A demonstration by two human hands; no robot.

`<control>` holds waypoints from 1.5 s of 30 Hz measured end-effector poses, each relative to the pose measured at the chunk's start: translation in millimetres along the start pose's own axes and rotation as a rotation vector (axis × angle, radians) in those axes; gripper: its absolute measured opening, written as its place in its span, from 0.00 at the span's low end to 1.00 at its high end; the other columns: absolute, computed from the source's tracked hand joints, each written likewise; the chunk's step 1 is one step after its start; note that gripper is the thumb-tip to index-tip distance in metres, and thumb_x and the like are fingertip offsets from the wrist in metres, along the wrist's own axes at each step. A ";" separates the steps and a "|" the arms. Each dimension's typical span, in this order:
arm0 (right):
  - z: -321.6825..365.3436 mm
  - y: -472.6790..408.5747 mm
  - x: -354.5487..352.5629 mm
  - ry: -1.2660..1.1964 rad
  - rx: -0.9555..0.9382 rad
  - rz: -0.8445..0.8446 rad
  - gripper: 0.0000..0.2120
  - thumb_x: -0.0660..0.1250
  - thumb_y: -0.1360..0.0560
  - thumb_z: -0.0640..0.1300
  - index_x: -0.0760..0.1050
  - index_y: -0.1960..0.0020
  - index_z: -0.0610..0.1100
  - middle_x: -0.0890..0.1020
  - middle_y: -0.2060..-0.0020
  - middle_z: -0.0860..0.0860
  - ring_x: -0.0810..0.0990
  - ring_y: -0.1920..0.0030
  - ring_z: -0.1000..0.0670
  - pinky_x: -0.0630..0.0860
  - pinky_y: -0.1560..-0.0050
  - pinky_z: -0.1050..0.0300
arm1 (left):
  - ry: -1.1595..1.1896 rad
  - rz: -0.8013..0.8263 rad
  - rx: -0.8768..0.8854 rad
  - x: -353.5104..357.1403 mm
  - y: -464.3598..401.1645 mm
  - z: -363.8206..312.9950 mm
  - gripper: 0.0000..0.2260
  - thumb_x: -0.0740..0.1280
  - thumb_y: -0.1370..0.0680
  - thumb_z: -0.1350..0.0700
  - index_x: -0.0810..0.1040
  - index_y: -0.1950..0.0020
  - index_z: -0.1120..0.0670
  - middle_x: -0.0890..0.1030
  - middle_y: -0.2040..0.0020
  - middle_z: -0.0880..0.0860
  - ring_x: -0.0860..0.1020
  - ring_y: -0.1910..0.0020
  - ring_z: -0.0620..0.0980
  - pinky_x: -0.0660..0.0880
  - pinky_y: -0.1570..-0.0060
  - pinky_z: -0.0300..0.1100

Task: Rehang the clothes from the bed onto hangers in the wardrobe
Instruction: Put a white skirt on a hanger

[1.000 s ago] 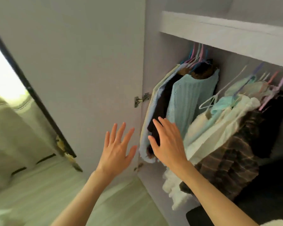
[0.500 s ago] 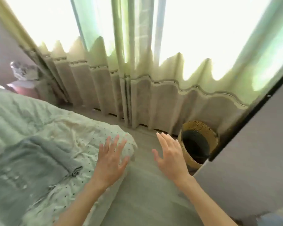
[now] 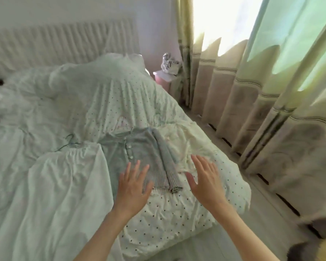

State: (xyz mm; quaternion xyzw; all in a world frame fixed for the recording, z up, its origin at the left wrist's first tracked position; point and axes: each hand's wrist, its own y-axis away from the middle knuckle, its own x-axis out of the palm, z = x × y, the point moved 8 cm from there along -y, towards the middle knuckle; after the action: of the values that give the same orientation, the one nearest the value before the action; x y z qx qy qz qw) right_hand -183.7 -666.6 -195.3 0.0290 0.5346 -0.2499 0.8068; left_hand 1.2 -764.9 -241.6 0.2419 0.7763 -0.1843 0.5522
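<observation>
My left hand [image 3: 132, 187] and right hand [image 3: 207, 182] are both out over the bed [image 3: 45, 185], fingers spread and straight, holding nothing. Grey cardigan [image 3: 134, 151] lies flat near the bed's right edge, buttons up; left fingertips overlap its ribbed hem, contact unclear. White garment [image 3: 68, 178] lies just left of it, a thin hanger [image 3: 69, 141] beyond. Curtains [image 3: 252, 110] to the right.

I'm in a home bedroom: a bed [image 3: 45, 185] with a rumpled white dotted duvet [image 3: 167, 213] and ribbed pale headboard [image 3: 64, 40], long beige curtains [image 3: 252, 110] over a bright window, pale wooden floor [image 3: 262, 213] alongside.
</observation>
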 end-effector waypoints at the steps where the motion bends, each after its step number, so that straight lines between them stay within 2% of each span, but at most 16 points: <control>1: 6.6 -9.1 8.2 -0.011 -0.024 0.030 0.26 0.66 0.24 0.48 0.65 0.29 0.42 0.71 0.33 0.44 0.67 0.31 0.43 0.62 0.30 0.43 | -0.005 0.001 -0.045 -0.9 -1.0 11.0 0.43 0.30 0.34 0.28 0.51 0.24 0.46 0.46 0.23 0.52 0.39 0.25 0.53 0.40 0.28 0.50; 5: 25.6 -44.9 36.0 -0.017 -0.137 0.153 0.27 0.59 0.21 0.51 0.58 0.26 0.45 0.63 0.28 0.48 0.58 0.26 0.47 0.53 0.26 0.49 | -0.015 0.000 -0.180 -2.5 -10.2 40.6 0.38 0.33 0.33 0.34 0.49 0.24 0.45 0.44 0.23 0.50 0.37 0.25 0.52 0.38 0.29 0.48; 7: 32.4 -65.5 43.3 -0.026 -0.194 0.188 0.27 0.59 0.21 0.52 0.57 0.26 0.45 0.63 0.28 0.48 0.59 0.27 0.47 0.54 0.27 0.50 | 0.024 -0.022 -0.252 -4.8 -14.3 51.3 0.38 0.33 0.33 0.34 0.48 0.24 0.44 0.43 0.23 0.49 0.35 0.26 0.49 0.36 0.29 0.48; 11: 49.2 -105.9 66.3 -0.039 -0.247 0.249 0.27 0.59 0.21 0.51 0.58 0.26 0.44 0.65 0.29 0.47 0.60 0.28 0.47 0.55 0.28 0.51 | 0.069 -0.062 -0.341 -11.7 -10.1 74.3 0.44 0.30 0.36 0.27 0.49 0.24 0.44 0.42 0.24 0.47 0.32 0.30 0.42 0.33 0.31 0.45; 16: 98.2 -127.5 121.0 -0.032 -0.343 0.394 0.28 0.57 0.21 0.53 0.54 0.25 0.46 0.62 0.27 0.49 0.57 0.27 0.48 0.53 0.26 0.51 | 0.051 -0.095 -0.510 -16.3 8.0 132.1 0.38 0.34 0.32 0.35 0.53 0.25 0.47 0.46 0.23 0.49 0.39 0.25 0.51 0.39 0.28 0.49; 22: 176.6 -142.8 195.7 -0.038 -0.456 0.498 0.27 0.59 0.21 0.52 0.58 0.26 0.44 0.66 0.29 0.47 0.63 0.29 0.47 0.58 0.28 0.49 | 0.092 -0.077 -0.658 -9.6 22.6 219.6 0.38 0.36 0.31 0.36 0.57 0.25 0.49 0.51 0.23 0.52 0.43 0.24 0.54 0.42 0.28 0.51; 27: 226.4 -155.4 280.8 -0.005 -0.411 0.606 0.26 0.58 0.21 0.51 0.58 0.26 0.43 0.66 0.29 0.46 0.62 0.29 0.46 0.58 0.28 0.50 | 0.123 0.093 -0.750 17.1 32.2 310.4 0.41 0.32 0.35 0.36 0.52 0.24 0.47 0.46 0.23 0.50 0.41 0.25 0.53 0.42 0.28 0.51; 29: 248.1 -164.6 319.5 0.024 -0.389 0.664 0.26 0.58 0.21 0.51 0.58 0.26 0.43 0.66 0.29 0.46 0.63 0.29 0.46 0.57 0.29 0.52 | 0.131 0.178 -0.770 24.8 34.0 352.8 0.37 0.35 0.32 0.37 0.51 0.24 0.47 0.46 0.23 0.50 0.41 0.25 0.53 0.43 0.28 0.51; 31: 267.7 -180.5 354.1 0.029 -0.340 0.696 0.26 0.58 0.21 0.51 0.58 0.26 0.43 0.66 0.30 0.45 0.63 0.30 0.45 0.58 0.30 0.52 | 0.122 0.252 -0.773 32.2 30.6 396.0 0.28 0.42 0.23 0.41 0.50 0.24 0.47 0.45 0.23 0.51 0.41 0.25 0.53 0.42 0.28 0.51; 33: 284.6 -199.6 388.8 0.047 -0.299 0.706 0.26 0.58 0.21 0.50 0.58 0.26 0.42 0.67 0.30 0.44 0.64 0.30 0.44 0.58 0.31 0.51 | 0.105 0.288 -0.759 42.7 20.8 438.1 0.23 0.49 0.19 0.46 0.50 0.24 0.48 0.45 0.23 0.51 0.41 0.25 0.53 0.42 0.28 0.51; 40: 307.5 -261.4 518.2 0.187 -0.260 0.790 0.26 0.55 0.20 0.50 0.56 0.26 0.40 0.67 0.31 0.42 0.65 0.31 0.42 0.60 0.32 0.48 | 0.089 0.418 -0.697 112.2 -26.2 546.5 0.25 0.52 0.19 0.50 0.48 0.24 0.49 0.45 0.23 0.53 0.41 0.25 0.54 0.42 0.28 0.54; 45: 307.6 -290.4 599.5 0.262 -0.249 0.818 0.25 0.54 0.20 0.51 0.57 0.27 0.40 0.67 0.31 0.42 0.64 0.31 0.42 0.60 0.33 0.49 | 0.140 0.401 -0.721 156.5 -49.8 602.6 0.24 0.53 0.19 0.49 0.50 0.24 0.47 0.46 0.23 0.53 0.43 0.24 0.55 0.45 0.28 0.56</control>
State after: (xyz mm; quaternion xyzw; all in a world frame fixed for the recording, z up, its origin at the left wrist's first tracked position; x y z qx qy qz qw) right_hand 133.1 -1239.9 -525.8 0.1721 0.6031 0.1617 0.7619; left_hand 392.5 -1112.0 -582.9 0.1915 0.7643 0.2273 0.5724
